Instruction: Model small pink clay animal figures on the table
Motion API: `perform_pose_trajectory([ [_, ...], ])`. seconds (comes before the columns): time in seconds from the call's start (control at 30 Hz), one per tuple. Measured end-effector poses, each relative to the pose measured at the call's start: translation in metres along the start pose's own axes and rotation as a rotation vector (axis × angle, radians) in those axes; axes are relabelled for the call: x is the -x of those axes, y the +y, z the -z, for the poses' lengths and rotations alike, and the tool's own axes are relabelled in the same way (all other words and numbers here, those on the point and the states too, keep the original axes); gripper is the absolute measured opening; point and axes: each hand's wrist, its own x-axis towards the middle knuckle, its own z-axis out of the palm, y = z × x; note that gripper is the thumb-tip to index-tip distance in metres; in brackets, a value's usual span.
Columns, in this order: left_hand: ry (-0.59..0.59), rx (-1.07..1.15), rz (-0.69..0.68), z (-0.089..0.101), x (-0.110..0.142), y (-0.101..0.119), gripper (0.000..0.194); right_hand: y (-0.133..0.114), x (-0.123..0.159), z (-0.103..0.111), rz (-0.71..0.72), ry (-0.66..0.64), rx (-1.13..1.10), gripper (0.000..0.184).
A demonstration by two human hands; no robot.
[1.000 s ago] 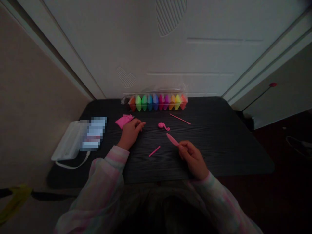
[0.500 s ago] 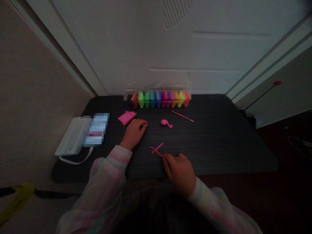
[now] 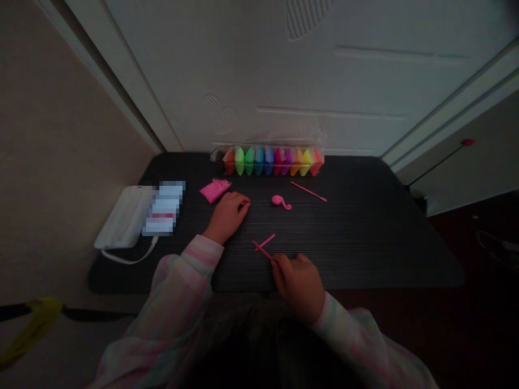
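Note:
My right hand (image 3: 300, 283) pinches a thin pink modelling tool (image 3: 263, 250), its tip pointing up and left. The tool crosses a narrow strip of pink clay (image 3: 269, 239) lying on the dark table (image 3: 365, 237). Resting farther back, my left hand (image 3: 229, 216) has its fingers curled and closed; whatever is between the fingertips, if anything, cannot be made out. Behind that hand lies a packet of pink clay (image 3: 214, 191). A small pink clay figure with a round head and curled tail (image 3: 278, 200) sits to the right of my left hand.
A second thin pink tool (image 3: 308, 192) lies at the back right. Clear-wrapped clay packs in several colours (image 3: 269, 161) line the far edge, against a white door (image 3: 263, 65). On the left are a white device (image 3: 125, 219) with a cable and a blurred-out screen (image 3: 164, 208).
The view has shifted slightly, so the table items appear a little higher and farther right. Both hands keep nearly the same pose, and the tool still crosses the clay strip.

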Motion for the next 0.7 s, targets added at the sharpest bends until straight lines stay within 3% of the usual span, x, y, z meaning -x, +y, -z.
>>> perform_pose_trajectory([
  [0.7,0.039,0.023,0.017,-0.0003,-0.0008,0.0020,0.019,-0.0042,-0.0039,0.0029,0.090,-0.048,0.094,0.017],
])
